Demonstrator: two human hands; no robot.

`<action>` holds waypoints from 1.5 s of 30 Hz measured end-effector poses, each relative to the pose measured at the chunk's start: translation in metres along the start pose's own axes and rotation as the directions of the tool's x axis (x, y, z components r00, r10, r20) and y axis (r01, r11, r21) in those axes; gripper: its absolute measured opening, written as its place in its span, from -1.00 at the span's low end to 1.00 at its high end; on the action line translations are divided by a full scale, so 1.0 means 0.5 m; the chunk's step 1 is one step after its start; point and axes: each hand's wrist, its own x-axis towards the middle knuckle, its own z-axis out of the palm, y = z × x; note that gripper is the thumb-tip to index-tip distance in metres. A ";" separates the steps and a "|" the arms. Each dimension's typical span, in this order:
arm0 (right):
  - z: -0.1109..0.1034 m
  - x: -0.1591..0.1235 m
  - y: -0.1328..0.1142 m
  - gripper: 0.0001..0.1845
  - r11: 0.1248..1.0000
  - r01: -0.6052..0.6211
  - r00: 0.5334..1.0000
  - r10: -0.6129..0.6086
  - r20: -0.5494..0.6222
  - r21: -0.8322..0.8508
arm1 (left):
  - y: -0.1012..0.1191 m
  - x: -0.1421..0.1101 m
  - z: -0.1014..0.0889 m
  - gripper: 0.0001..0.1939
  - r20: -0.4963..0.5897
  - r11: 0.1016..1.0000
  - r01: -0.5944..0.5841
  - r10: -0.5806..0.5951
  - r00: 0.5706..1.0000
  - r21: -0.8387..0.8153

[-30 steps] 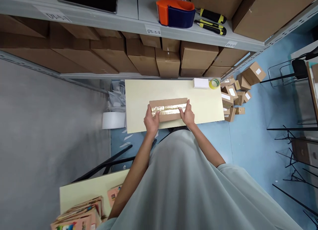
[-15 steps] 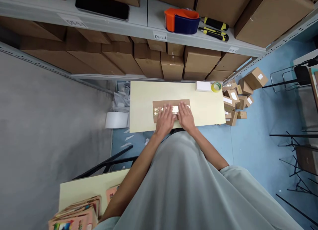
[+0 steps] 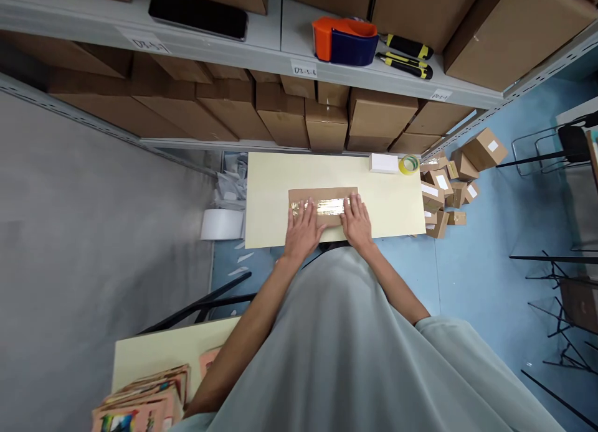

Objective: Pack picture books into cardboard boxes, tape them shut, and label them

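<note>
On the pale yellow table [image 3: 266,177] lies a flat brown cardboard box [image 3: 322,193], with a shiny strip of clear packing tape [image 3: 329,206] along its top. My left hand [image 3: 303,234] rests on the left part of the box, fingers stretched over the tape. Flat against the right end is my right hand [image 3: 357,224], its fingers extended. Neither hand grips anything. Toward the table's back right corner are a white box [image 3: 384,163] and a roll of tape [image 3: 408,165].
A metal shelf [image 3: 261,49] full of cardboard boxes stands beyond the table, bearing a phone [image 3: 199,14], an orange and blue tape dispenser [image 3: 344,41] and cutters [image 3: 406,65]. Small parcels [image 3: 436,183] are heaped at right. Magazines [image 3: 144,401] lie lower left, a white roll [image 3: 222,225] at left.
My hands have slid apart along the box, the left one to the left and the right one to the right. More of the taped middle shows between them.
</note>
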 end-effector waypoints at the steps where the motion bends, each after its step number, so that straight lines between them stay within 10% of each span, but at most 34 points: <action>1: 0.003 0.004 -0.012 -0.33 0.998 0.053 0.998 -0.054 0.021 0.016 | 0.010 0.005 0.005 -0.24 0.025 0.999 -0.037 0.038 0.999 -0.017; 11: -0.014 0.002 0.040 -0.36 1.000 -0.027 1.000 0.028 -0.004 0.011 | -0.061 -0.023 -0.041 -0.29 -0.039 0.997 0.081 -0.080 0.996 0.009; 19: 0.011 -0.010 -0.019 -0.37 0.988 0.146 0.985 -0.150 0.088 0.048 | -0.008 -0.005 -0.017 -0.32 0.020 0.999 -0.025 0.026 0.999 -0.037; 28: 0.011 -0.020 0.013 -0.31 0.997 -0.043 0.999 0.044 -0.013 0.066 | -0.097 -0.044 -0.039 -0.29 -0.086 0.961 0.189 -0.210 0.974 -0.202; 36: 0.010 -0.034 0.072 0.31 0.932 -0.102 0.995 0.092 0.046 0.348 | -0.133 -0.050 0.015 0.14 0.059 0.778 0.390 -0.417 0.907 -0.493; 45: -0.063 -0.013 0.083 -0.01 0.833 -0.263 0.935 0.345 -0.085 0.487 | -0.103 -0.008 -0.026 -0.29 -0.031 0.794 0.346 -0.416 0.909 -0.499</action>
